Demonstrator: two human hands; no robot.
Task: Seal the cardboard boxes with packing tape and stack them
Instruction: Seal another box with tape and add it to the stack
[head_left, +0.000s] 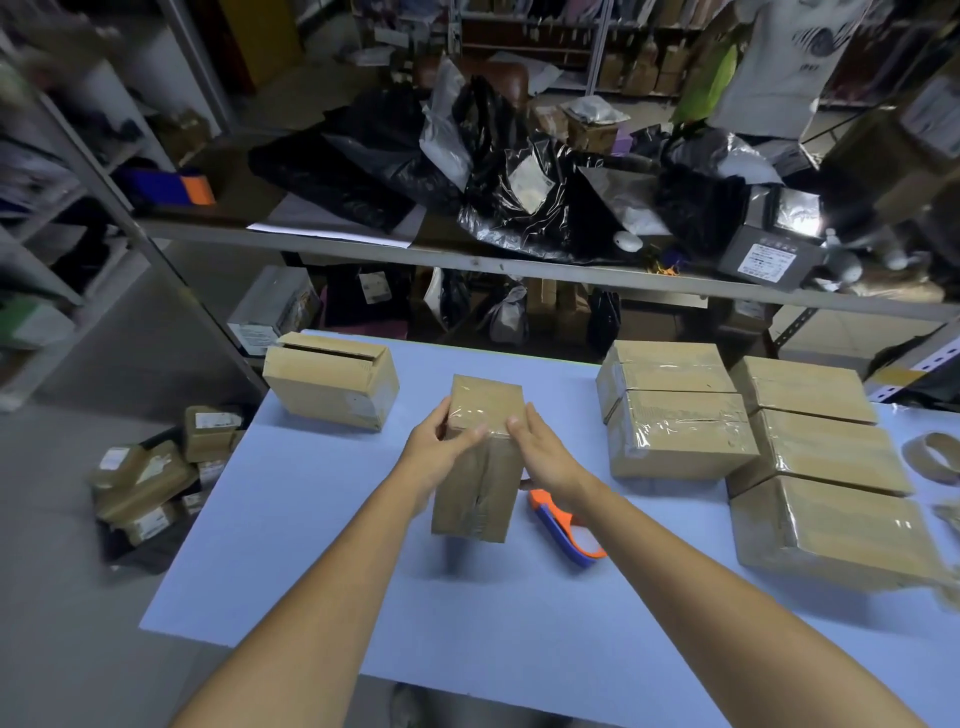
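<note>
- Fingers of left hand, right hand grip small taped brown cardboard box.
- Sealed tape-wrapped boxes grouped, 3 o'clock.
- Open-seam brown carton, 10 o'clock: likely still untaped.

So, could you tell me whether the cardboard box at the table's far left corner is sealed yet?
Unsealed: the brown cardboard box shows a dark gap between its top flaps, with no tape visible over it.
</note>
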